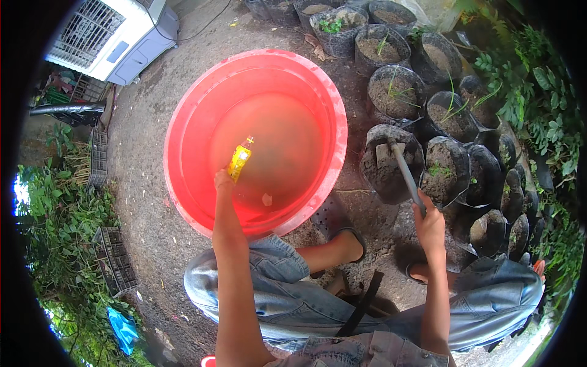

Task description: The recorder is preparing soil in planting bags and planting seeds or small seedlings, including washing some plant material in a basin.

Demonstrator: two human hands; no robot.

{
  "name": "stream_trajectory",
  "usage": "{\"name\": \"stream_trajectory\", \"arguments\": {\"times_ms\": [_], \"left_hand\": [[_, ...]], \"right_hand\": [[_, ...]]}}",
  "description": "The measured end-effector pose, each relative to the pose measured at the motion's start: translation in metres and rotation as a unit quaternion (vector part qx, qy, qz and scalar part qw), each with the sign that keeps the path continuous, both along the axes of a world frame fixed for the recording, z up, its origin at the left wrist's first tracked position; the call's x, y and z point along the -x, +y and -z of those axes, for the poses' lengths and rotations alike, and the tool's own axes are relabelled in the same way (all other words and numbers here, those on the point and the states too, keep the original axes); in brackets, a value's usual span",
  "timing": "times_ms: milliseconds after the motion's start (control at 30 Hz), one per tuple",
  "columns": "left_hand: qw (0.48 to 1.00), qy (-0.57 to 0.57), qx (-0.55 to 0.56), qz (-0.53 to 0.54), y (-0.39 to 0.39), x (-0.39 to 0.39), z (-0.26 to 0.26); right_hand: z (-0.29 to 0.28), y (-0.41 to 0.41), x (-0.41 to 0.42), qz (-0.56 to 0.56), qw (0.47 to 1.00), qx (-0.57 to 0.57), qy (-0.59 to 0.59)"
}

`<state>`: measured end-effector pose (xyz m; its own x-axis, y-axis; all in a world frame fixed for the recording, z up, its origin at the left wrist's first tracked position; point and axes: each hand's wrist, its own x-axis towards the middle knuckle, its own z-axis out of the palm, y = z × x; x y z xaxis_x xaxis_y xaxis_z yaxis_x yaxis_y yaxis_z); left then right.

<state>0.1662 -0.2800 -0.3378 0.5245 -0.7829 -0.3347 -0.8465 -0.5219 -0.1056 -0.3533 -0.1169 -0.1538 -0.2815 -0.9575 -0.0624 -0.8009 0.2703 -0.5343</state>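
My left hand (224, 179) is closed around the lower end of a plastic bottle with a yellow label (240, 159), held over the large red plastic basin (337, 137). Cloudy water (284, 137) lies in the basin, with a small pale piece near its lower side. The fingers of my right hand (429, 215) are wrapped around the handle of a small hand hoe or trowel (406, 172). Its flat blade rests on dark soil in a black plastic grow bag (385, 183) to the right of the basin.
Several soil-filled black grow bags (396, 94), some with small green plants, stand to the right and top right. A white air cooler (133, 46) is at the top left. Black plastic crates (114, 261) and leafy plants line the left. A clog-shod foot (335, 215) is beside the basin.
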Motion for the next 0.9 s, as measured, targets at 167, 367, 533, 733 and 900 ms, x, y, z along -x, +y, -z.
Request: {"name": "stream_trajectory", "arguments": {"times_ms": [167,367,533,733,900], "left_hand": [[0.999,-0.009,-0.001,0.039,0.001,0.001,-0.003],[0.999,-0.014,-0.025,0.047,0.000,0.003,-0.006],[0.999,-0.006,-0.015,0.040,0.002,0.009,-0.013],[0.999,0.001,-0.007,0.054,0.003,0.010,-0.016],[0.999,0.011,0.014,0.040,0.003,0.006,-0.008]], "right_hand": [[-0.005,-0.001,-0.002,0.022,0.999,-0.019,-0.018],[-0.009,-0.003,-0.004,0.024,0.999,-0.031,-0.017],[-0.007,-0.002,-0.003,0.017,0.999,-0.021,-0.017],[-0.002,-0.001,-0.002,0.009,1.000,0.000,-0.009],[-0.001,0.000,-0.001,0.013,1.000,0.000,-0.012]]}}
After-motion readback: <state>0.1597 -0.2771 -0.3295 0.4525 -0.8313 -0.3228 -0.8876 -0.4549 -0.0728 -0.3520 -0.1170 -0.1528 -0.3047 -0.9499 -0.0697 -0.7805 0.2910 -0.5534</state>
